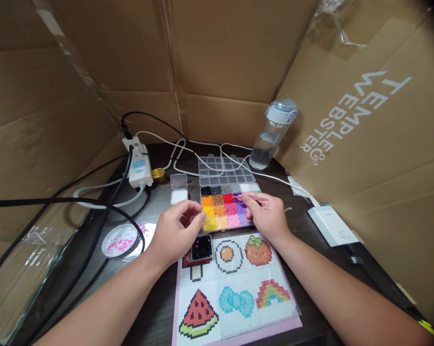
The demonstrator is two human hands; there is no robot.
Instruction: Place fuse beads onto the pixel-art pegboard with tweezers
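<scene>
Pink tweezers (255, 196) are gripped in my right hand (269, 216), their tip over the red and purple cells of a bead box (222, 229). This divided box holds small beads in many colours, and its clear lid (222, 172) lies folded back. My left hand (177, 228) hovers at the box's near left corner, fingers curled and thumb close to the forefinger. Whatever it may pinch is too small to make out. Below it, a small case of black beads (201, 247) rests on the pattern sheet (198, 312). A clear pegboard (238, 324) covers the egg, tomato, bow and rainbow patterns.
Left stand a white dish of pink beads (120, 240), a small case of white beads (179, 197), a gold cup (158, 175) and a power strip (139, 166) with trailing cables. A water bottle (269, 139) and a white power bank (332, 226) are right. Cardboard walls (224, 53) surround the table.
</scene>
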